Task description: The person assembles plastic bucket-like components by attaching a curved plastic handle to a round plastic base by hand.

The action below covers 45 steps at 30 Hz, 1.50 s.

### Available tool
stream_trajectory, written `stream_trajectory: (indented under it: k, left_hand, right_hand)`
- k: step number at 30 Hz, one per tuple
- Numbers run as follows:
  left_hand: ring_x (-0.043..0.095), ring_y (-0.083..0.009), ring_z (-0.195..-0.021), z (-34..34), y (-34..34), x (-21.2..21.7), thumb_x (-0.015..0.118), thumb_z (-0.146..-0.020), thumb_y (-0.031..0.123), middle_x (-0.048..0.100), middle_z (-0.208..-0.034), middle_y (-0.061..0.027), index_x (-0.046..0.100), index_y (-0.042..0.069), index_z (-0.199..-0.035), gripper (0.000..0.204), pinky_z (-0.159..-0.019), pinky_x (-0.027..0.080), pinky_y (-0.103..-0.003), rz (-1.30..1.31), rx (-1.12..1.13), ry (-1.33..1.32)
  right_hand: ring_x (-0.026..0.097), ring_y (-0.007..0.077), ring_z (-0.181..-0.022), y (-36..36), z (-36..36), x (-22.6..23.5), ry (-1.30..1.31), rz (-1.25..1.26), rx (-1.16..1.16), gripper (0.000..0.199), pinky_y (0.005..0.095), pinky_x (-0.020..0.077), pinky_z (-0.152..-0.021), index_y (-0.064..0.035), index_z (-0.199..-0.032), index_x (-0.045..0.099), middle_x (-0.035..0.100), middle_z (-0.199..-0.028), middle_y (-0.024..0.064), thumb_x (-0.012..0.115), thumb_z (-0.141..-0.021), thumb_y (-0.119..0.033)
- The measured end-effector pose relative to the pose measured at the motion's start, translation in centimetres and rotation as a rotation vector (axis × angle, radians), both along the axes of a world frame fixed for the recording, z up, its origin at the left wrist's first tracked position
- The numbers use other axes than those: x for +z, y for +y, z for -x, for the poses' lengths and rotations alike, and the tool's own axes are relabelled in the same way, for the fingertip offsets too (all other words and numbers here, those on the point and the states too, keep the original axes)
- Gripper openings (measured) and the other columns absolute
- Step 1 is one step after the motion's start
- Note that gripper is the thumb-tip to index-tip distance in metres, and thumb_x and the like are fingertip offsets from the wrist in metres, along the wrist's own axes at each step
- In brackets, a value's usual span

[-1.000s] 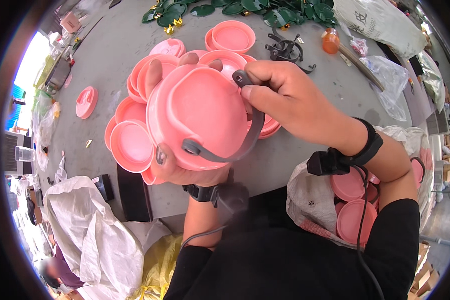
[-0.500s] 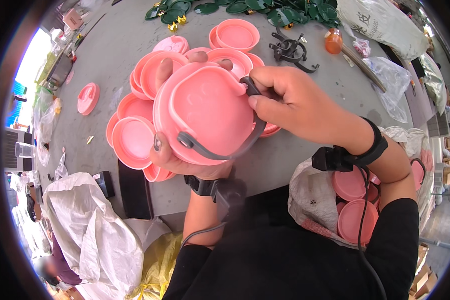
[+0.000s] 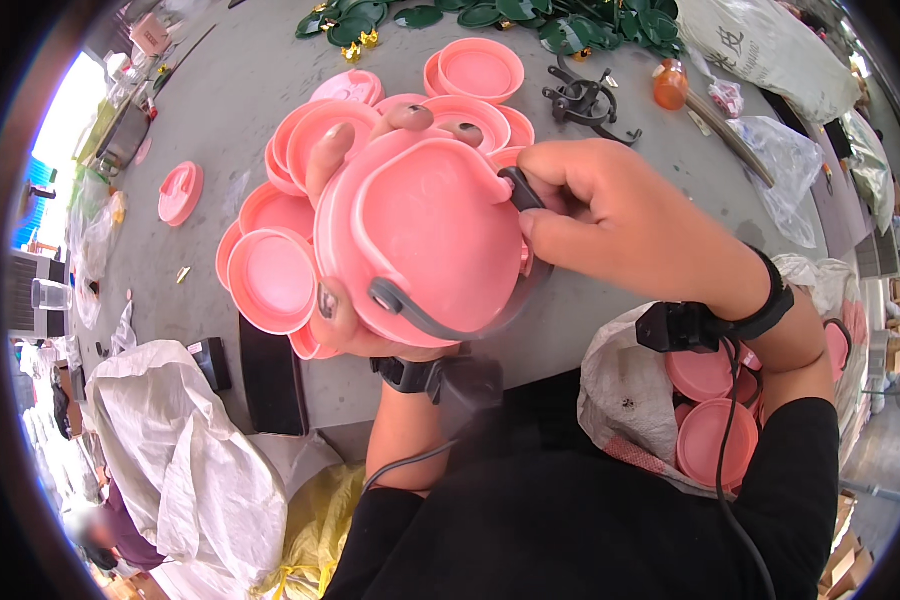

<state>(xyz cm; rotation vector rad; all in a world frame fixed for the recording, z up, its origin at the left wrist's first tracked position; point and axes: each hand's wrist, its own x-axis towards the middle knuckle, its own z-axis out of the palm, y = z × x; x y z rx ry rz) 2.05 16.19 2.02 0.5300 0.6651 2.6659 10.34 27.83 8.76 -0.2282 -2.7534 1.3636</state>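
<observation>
Currently left hand (image 3: 370, 330) cups lid (image 3: 420, 235), right hand (image 3: 620, 220) pinches grey handle (image 3: 440, 315); uneven push could pop handle out.

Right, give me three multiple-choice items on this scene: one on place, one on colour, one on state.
1. Where is the sack of pink lids?
A. in the person's lap
B. on the table's far edge
C. on the floor at left

2. What colour is the strap on the held lid?
A. white
B. grey
C. green

3. What is the right hand doing?
A. lying flat on the table
B. pinching the strap's end
C. holding the orange bottle

Answers:
A, the sack sits under the right forearm.
B, the strap crosses the lid, which the left hand holds.
B, the right hand grips it at the lid's rim.
</observation>
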Motion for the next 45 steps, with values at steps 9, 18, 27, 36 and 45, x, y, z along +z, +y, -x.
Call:
stream_trajectory:
  k: [9, 18, 27, 36, 45]
  left_hand:
    - [0.051, -0.0323, -0.105, 0.8, 0.2, -1.2, 0.057, -0.063, 0.048, 0.047, -0.12, -0.0207, 0.034, 0.006, -0.131, 0.083, -0.086, 0.048, -0.043, -0.003, -0.034, 0.047]
    - [0.052, -0.033, -0.104, 0.6, 0.7, -1.1, 0.058, -0.063, 0.045, 0.047, -0.119, -0.0206, 0.032, 0.004, -0.13, 0.083, -0.085, 0.047, -0.044, -0.031, -0.064, 0.068]
    - [0.052, -0.0288, -0.107, 1.2, 0.7, -0.7, 0.03, -0.083, 0.05, 0.048, -0.123, -0.0164, 0.033, 0.004, -0.135, 0.07, -0.09, 0.044, -0.04, -0.044, -0.19, -0.213]
    - [0.044, -0.0299, -0.117, 1.6, -0.4, -1.8, 0.039, -0.082, 0.053, 0.042, -0.13, -0.0163, 0.037, 0.0, -0.13, 0.071, -0.097, 0.038, -0.043, -0.51, -0.693, -0.065]
    - [0.048, -0.0296, -0.114, -0.4, 0.3, -2.1, 0.067, -0.063, 0.031, 0.043, -0.128, -0.0151, 0.025, 0.004, -0.137, 0.089, -0.094, 0.043, -0.041, 0.222, -0.519, 0.511]
  right_hand:
    - [0.035, 0.0084, -0.056, 0.8, 1.2, -1.2, 0.049, -0.043, 0.03, 0.033, 0.0267, 0.0328, -0.049, 0.0039, -0.075, 0.049, 0.038, -0.058, 0.003, 0.05, -0.09, -0.025]
    - [0.042, 0.0244, -0.048, 1.0, 1.5, -2.7, 0.177, -0.159, -0.027, 0.028, 0.0349, 0.0369, -0.049, 0.0042, -0.071, 0.051, 0.046, -0.056, 0.0164, 0.052, -0.083, -0.021]
    - [0.054, 0.021, -0.076, 0.7, 1.0, -1.4, 0.13, -0.27, -0.024, 0.042, 0.0311, 0.0428, -0.067, -0.0021, -0.099, 0.055, 0.059, -0.093, 0.0115, 0.066, -0.078, -0.036]
    - [0.048, 0.0336, -0.112, 0.4, 1.8, -3.3, 0.605, -0.425, 0.172, 0.075, 0.043, 0.0375, -0.094, -0.0042, -0.127, 0.044, 0.051, -0.123, 0.0153, 0.069, -0.071, -0.048]
    - [0.056, 0.0116, -0.088, 1.6, 1.4, -2.7, 0.34, 0.243, -0.081, 0.037, 0.0261, 0.0445, -0.079, 0.0006, -0.112, 0.055, 0.061, -0.093, 0.0062, 0.036, -0.097, -0.027]
